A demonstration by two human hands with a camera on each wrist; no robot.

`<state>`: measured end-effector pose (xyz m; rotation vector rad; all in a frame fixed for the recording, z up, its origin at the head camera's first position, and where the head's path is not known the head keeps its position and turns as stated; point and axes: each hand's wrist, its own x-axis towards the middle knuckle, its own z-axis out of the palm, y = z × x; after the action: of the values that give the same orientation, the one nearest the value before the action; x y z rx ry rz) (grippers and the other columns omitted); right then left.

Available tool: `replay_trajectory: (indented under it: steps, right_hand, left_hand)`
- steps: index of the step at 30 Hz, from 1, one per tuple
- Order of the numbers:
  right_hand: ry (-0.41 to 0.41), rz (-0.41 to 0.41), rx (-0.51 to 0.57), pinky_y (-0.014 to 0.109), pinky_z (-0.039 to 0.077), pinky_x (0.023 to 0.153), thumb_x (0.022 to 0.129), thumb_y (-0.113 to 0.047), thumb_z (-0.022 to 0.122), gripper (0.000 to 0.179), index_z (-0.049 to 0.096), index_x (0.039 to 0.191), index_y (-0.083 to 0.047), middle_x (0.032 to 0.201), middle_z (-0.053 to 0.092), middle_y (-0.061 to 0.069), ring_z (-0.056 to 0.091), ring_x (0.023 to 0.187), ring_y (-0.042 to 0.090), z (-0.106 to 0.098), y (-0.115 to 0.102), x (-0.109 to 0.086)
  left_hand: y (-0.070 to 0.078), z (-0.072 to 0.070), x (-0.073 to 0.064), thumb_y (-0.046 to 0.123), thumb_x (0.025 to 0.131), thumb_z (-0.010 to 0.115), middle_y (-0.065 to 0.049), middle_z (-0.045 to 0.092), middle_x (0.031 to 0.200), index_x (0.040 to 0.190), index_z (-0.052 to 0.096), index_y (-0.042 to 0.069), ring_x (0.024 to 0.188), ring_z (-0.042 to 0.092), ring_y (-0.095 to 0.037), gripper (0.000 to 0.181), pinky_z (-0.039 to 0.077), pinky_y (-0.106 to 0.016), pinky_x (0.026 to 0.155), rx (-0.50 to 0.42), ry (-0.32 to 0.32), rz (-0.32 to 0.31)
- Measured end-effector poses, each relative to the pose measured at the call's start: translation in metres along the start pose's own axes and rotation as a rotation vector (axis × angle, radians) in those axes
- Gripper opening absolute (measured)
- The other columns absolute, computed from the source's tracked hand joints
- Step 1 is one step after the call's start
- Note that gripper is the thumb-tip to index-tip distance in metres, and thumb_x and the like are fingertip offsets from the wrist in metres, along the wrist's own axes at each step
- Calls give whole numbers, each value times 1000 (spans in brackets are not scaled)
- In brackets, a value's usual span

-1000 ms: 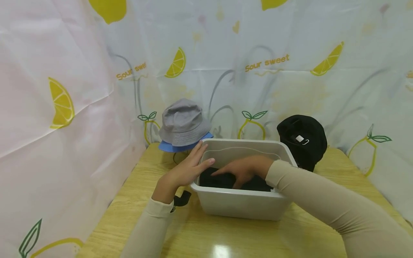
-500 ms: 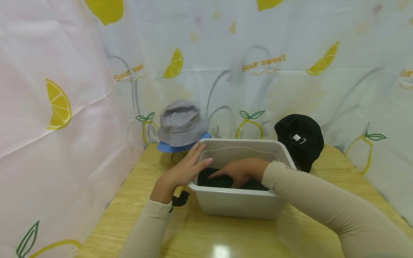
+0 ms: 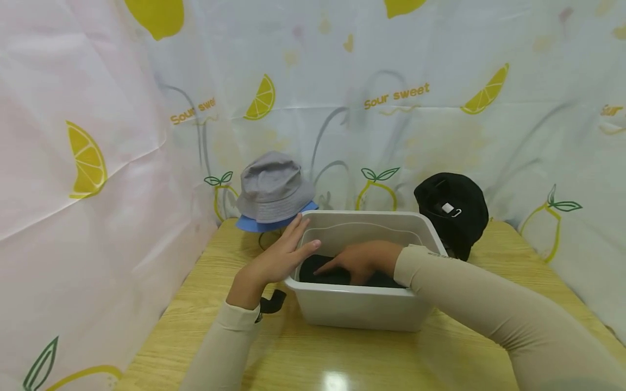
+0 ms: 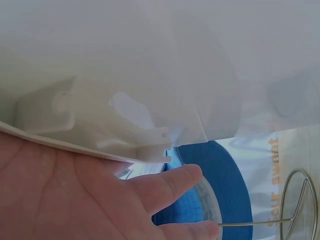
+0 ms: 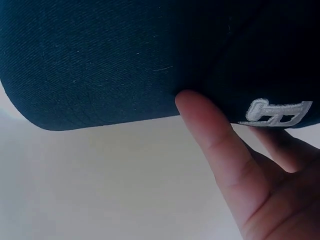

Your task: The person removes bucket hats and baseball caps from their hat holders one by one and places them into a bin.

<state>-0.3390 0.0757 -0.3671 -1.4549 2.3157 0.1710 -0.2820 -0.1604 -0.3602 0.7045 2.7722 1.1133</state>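
Observation:
My right hand reaches down into a light grey plastic bin, spread over a dark baseball cap on the bin floor. In the right wrist view the thumb presses the lower edge of the cap, where its visor meets the crown; white embroidered lettering shows beside the fingers, which the cap partly hides. My left hand rests against the bin's left rim with fingers extended. From the left wrist, its palm lies along the rim, fingers pointing toward a blue hat.
Behind the bin at left, a grey bucket hat sits over a blue brim on a wire stand. A black cap stands at back right. Lemon-printed cloth walls in the wooden table.
The head view has shifted slightly, so the scene slides a little to the left. Both hands keep nearly the same positions at the bin, and the cap stays inside it.

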Motion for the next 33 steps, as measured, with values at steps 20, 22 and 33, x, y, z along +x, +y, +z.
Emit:
replay_trajectory:
  steps: [20,22,33]
  right_hand:
    - [4,40,14,33,51,101,86,-23,85,86,42,159,-37,143,62,-5,58,103,12,-4,-1,-8]
    - [7,42,27,34,48,107,86,-23,85,86,42,159,-37,149,57,-5,58,112,10,-6,-1,-9]
    - [53,22,73,38,44,113,84,-28,87,87,43,159,-33,154,53,-2,55,128,16,-14,-1,-12]
  left_hand:
    - [3,0,-1,68,103,41,-4,-9,175,169,8,19,161,1,-29,89,18,-61,126,11,1,-5]
    - [3,0,-1,69,103,40,-4,-9,175,169,7,19,161,2,-29,89,18,-61,126,12,3,-10]
    - [0,1,-1,69,103,41,-5,-9,175,168,9,18,161,1,-29,89,18,-60,126,-6,4,-14]
